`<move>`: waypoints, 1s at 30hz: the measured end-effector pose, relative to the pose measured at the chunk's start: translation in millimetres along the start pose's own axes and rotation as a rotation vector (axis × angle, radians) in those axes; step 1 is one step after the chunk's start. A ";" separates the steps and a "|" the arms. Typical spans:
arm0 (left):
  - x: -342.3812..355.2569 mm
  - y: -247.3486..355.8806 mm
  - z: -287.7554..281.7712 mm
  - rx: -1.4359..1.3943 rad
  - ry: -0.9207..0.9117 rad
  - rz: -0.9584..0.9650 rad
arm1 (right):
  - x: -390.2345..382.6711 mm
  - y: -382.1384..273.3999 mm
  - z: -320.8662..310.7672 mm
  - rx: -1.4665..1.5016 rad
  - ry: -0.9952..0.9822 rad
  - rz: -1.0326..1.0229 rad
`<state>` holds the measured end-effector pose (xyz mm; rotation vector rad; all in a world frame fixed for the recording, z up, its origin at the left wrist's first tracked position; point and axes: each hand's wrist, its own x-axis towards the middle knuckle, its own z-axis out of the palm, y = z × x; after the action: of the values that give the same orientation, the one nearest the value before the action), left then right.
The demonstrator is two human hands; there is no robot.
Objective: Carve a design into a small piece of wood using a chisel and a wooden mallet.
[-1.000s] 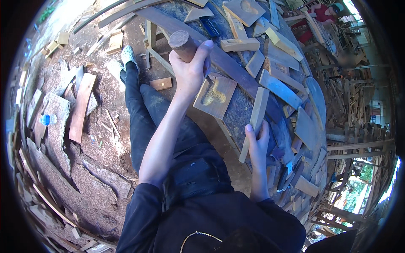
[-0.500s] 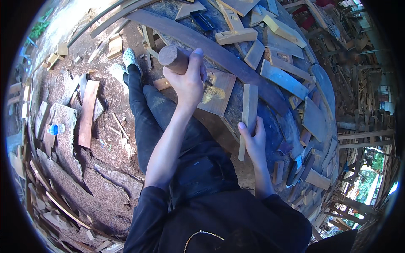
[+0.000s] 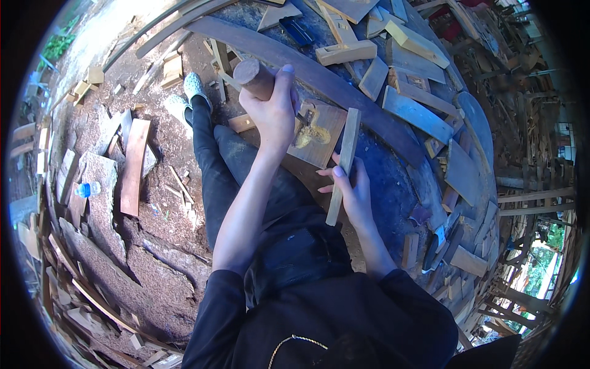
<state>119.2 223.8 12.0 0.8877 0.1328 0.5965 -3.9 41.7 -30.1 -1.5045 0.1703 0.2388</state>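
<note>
My left hand [image 3: 275, 120] is closed around a thick, round, brown cylinder [image 3: 257, 79] that looks wooden. Its flat end sticks out above the fist, and its other end is hidden by the hand. Just right of the fist lies a flat wooden board [image 3: 332, 120] with a yellowish patch on it. In my right hand [image 3: 353, 190] is a narrow strip of wood [image 3: 345, 154], held tilted with its upper end leaning right. The thumb presses on the strip, and other fingers reach out past its left side. The strip's upper part overlaps the board's right edge in view.
A long dark plank [image 3: 295, 69] curves across the bench beyond my hands. Several wood offcuts [image 3: 418, 114] are scattered on the right, near a blue tray [image 3: 297, 31]. On the littered ground at left lie a reddish board [image 3: 134, 169] and a bottle with a blue cap [image 3: 86, 189].
My right hand has moved left and slightly up with the wood strip, which has turned to show a narrower face and tilts more. My left hand keeps its grip on the cylinder, nearly still.
</note>
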 end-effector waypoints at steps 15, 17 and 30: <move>-3.9 18.7 -11.4 0.087 -0.382 -0.153 | -0.6 5.5 1.6 0.036 0.033 0.008; -3.8 18.4 -10.1 0.078 -0.414 -0.169 | -0.3 5.8 1.8 0.045 0.038 0.009; -10.7 16.3 -7.0 0.110 -0.344 -0.126 | 4.2 0.2 16.9 0.185 0.240 0.004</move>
<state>100.9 230.7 18.5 1.0678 -0.0895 0.3145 -0.4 58.8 -30.3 -1.3460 0.3771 0.0424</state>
